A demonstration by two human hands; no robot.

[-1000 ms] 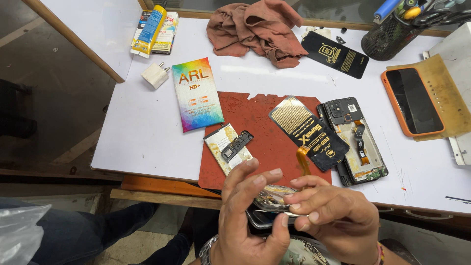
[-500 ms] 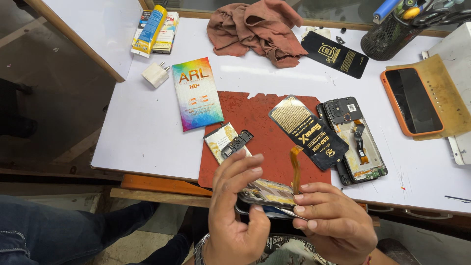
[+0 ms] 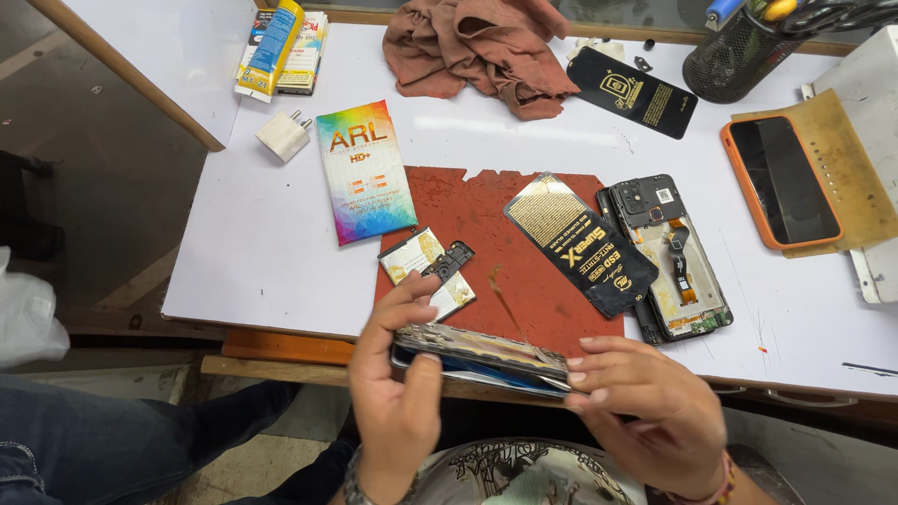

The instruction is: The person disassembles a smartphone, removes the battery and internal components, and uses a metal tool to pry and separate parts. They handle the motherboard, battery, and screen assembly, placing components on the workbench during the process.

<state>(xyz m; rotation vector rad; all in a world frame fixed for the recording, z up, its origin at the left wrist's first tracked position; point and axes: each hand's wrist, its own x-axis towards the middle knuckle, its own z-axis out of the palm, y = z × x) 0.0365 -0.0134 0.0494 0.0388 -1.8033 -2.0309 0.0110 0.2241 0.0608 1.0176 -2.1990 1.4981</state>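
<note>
Both my hands hold a thin phone screen panel (image 3: 486, 352) flat, just off the near edge of the white table (image 3: 262, 234). My left hand (image 3: 398, 397) grips its left end, thumb below and fingers on top. My right hand (image 3: 645, 411) pinches its right end. A narrow orange flex strip (image 3: 503, 301) rises from the panel over the red work mat (image 3: 486, 234). An opened phone body (image 3: 673, 257) with bare insides lies on the table to the right of the mat. A black and gold pouch (image 3: 580, 243) lies against it.
On the mat's left edge sit a small gold-white packet and a black part (image 3: 447, 262). A rainbow-coloured packet (image 3: 365, 170), a white charger plug (image 3: 283, 137), a glue tube (image 3: 271, 47), a brown rag (image 3: 486, 47), an orange-cased phone (image 3: 781, 182) and a mesh tool cup (image 3: 748, 56) lie about.
My hands have spread apart along the panel, and it now lies flatter and longer between them. The orange flex strip has come into view above it.
</note>
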